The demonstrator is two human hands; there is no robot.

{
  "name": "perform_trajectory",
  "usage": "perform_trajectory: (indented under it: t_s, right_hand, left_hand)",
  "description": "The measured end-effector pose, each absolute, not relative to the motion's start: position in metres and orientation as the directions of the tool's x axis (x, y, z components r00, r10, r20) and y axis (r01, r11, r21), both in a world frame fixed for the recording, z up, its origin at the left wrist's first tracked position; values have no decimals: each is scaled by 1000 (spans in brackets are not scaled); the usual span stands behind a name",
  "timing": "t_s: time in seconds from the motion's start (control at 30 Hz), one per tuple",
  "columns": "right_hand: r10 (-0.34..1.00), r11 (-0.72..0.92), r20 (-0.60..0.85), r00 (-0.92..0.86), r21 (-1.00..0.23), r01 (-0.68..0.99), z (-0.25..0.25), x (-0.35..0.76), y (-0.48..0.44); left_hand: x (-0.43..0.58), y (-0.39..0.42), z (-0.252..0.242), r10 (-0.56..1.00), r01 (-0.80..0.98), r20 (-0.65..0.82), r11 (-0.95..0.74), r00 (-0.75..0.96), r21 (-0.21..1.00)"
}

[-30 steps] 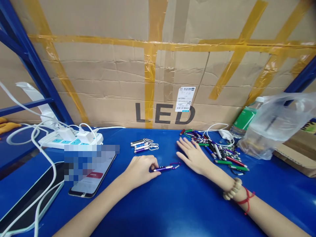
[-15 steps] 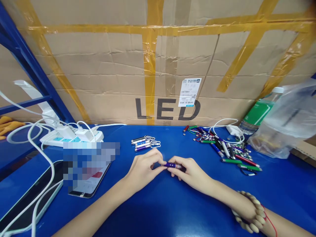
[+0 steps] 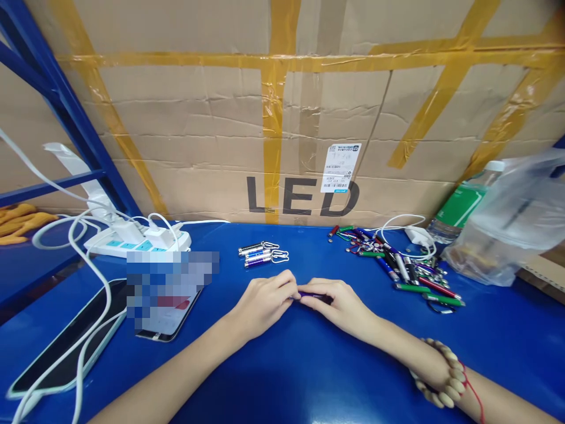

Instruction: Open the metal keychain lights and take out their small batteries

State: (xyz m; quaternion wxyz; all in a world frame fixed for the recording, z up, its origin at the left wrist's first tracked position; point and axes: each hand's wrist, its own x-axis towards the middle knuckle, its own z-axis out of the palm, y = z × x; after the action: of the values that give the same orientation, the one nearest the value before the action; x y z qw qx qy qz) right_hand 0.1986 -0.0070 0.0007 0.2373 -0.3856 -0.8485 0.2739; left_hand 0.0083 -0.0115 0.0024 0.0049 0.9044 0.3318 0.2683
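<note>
Between my two hands lies a small purple keychain flashlight (image 3: pixel 310 295), held level just above the blue table and mostly covered by fingers. My left hand (image 3: pixel 265 303) pinches its left end, fingertips pressed together. The thumb and fingers of my right hand (image 3: pixel 346 307) are closed round its body from the other side. Just beyond my left hand, three like flashlights lie side by side: a black one (image 3: pixel 250 250), a blue one (image 3: pixel 257 255) and a purple one (image 3: pixel 256 262), their silver clips pointing right.
A pile of loose flashlights and parts (image 3: pixel 404 265) spreads at the right, near a white cable and a bottle (image 3: pixel 459 203) beside a plastic bag (image 3: pixel 498 235). At left are two phones, a power strip (image 3: pixel 101 241) and cords. A taped carton (image 3: pixel 198 135) stands behind.
My left fingers have curled in closer over the flashlight's left end, so less of it shows. My right hand keeps its grip. The whole view has shifted slightly.
</note>
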Motion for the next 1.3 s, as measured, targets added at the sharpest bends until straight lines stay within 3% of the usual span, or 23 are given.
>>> perform_trajectory:
  t_s: [0.1, 0.23, 0.37, 0.43, 0.53, 0.67, 1.3]
  right_hand:
    - [757, 635, 242, -607, -493, 595, 3, 198, -10]
    - [778, 602, 221, -588, -527, 599, 2, 198, -9]
    - [805, 556, 220, -552, -607, 568, 0, 199, -5]
    - [810, 533, 202, -550, -644, 549, 0, 199, -5]
    - [820, 502, 185, -542, -688, 524, 0, 198, -4]
    - [835, 471, 172, -522, -715, 517, -1, 199, -4]
    - [830, 481, 126, -543, -655, 583, 0, 197, -5]
  left_hand:
    - [10, -14, 4, 663, 609, 436, -742, 608, 279]
    - [16, -17, 6, 793, 552, 400, -608, 460, 570]
    - [19, -14, 9, 924, 274, 289, -354, 251, 894]
    - [18, -11, 10, 962, 78, 174, -194, 210, 978]
    - [15, -6, 12, 981, -119, 55, -33, 188, 992]
    - [14, -5, 15, 985, -210, 1, 36, 174, 977]
    - [18, -4, 12, 975, -183, -82, 121, 204, 976]
